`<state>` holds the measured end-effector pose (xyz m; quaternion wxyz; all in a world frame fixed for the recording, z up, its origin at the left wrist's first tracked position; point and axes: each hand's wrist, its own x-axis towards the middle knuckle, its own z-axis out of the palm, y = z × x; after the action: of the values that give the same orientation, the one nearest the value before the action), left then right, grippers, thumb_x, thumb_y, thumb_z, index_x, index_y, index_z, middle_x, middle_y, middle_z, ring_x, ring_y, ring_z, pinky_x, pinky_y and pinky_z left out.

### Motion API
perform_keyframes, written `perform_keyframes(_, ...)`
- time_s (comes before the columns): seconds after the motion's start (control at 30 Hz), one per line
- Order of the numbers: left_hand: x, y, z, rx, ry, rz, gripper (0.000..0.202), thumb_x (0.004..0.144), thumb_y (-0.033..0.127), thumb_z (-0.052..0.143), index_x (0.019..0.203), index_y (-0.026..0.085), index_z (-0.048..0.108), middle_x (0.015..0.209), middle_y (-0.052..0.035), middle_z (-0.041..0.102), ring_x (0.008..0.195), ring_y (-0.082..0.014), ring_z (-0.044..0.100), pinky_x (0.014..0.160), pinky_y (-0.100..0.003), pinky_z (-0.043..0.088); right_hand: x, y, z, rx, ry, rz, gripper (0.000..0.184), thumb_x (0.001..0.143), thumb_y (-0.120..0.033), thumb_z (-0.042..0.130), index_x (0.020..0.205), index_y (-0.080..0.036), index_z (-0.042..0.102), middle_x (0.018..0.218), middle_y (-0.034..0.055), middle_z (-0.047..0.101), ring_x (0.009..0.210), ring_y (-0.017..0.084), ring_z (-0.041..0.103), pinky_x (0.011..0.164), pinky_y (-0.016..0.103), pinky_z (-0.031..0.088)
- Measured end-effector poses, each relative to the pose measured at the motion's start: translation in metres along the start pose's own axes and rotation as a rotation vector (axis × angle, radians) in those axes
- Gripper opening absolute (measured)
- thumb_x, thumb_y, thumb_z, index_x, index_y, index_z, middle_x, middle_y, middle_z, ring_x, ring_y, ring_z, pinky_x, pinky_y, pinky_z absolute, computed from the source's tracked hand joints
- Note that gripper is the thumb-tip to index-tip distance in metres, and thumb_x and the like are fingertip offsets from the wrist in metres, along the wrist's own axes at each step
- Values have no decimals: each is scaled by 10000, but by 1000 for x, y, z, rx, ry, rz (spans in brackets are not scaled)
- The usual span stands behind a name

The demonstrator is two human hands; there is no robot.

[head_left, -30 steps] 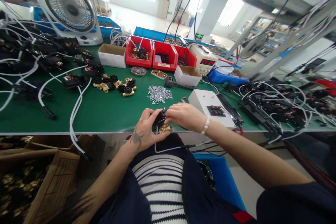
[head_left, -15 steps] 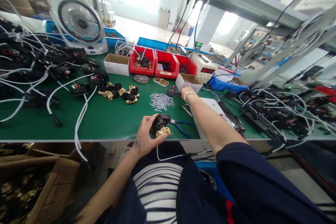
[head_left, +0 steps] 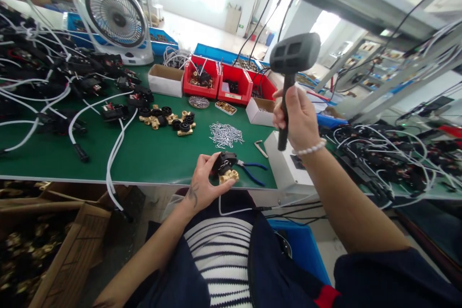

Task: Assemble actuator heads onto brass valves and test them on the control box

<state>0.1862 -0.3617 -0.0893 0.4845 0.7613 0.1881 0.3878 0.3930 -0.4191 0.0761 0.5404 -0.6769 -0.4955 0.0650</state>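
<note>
My left hand [head_left: 204,184] grips a brass valve with a black coil [head_left: 225,167] at the near edge of the green table [head_left: 144,154]. My right hand [head_left: 298,118] is closed round the handle of a black rubber mallet [head_left: 293,56], raised head-up above the table to the right of the valve. Blue-handled pliers [head_left: 252,169] lie just right of the valve. A white wire hangs from the valve down over my lap.
A pile of metal clips [head_left: 225,134] and several brass valves [head_left: 169,119] lie mid-table. Red bins [head_left: 216,79], cardboard boxes [head_left: 166,80], a white fan [head_left: 114,15] and a power supply stand behind. A white test box [head_left: 288,166] sits right. Wired assemblies crowd both sides.
My right hand left the valve, reached to the back of the table, took the black mallet and lifted it up. The pliers now lie on the table. My left hand kept the valve.
</note>
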Motion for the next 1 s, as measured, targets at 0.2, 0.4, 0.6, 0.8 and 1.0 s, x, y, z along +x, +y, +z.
perform_keyframes(0.2,-4,5,5,40,29,36,676,757,427,765,1342,187,528,1047,-52,468,977,-210,570,855,-386,593,-90,-25,-18,-353,-521,265,559,892,-721,439,671,-213,514,528,-37,434,472,105,381,463,257,264)
perform_keyframes(0.4,-3,5,7,112,26,66,685,745,403,773,1345,184,528,1053,-58,480,982,-222,557,888,-408,564,-109,-26,-30,-170,-309,336,567,882,-761,423,708,-227,507,497,-66,361,425,100,304,420,249,225)
perform_keyframes(0.6,-3,8,7,152,21,97,671,748,404,769,1336,189,530,1049,-61,489,978,-226,563,879,-402,557,-116,-16,-14,-116,-293,383,640,832,-835,398,625,-233,457,467,-53,376,407,98,320,398,249,225)
perform_keyframes(0.8,-2,8,7,165,15,107,685,751,420,765,1344,179,521,1067,-72,491,998,-237,563,879,-404,559,-110,-20,-17,46,-189,427,612,828,-820,439,650,-235,465,444,-91,281,372,78,225,380,240,169)
perform_keyframes(1.0,-2,8,7,176,10,116,659,758,397,758,1333,171,529,1049,-67,488,976,-228,561,890,-410,555,-112,-13,-12,-169,-459,486,665,799,-846,445,554,-228,432,449,-43,380,388,85,311,377,240,209)
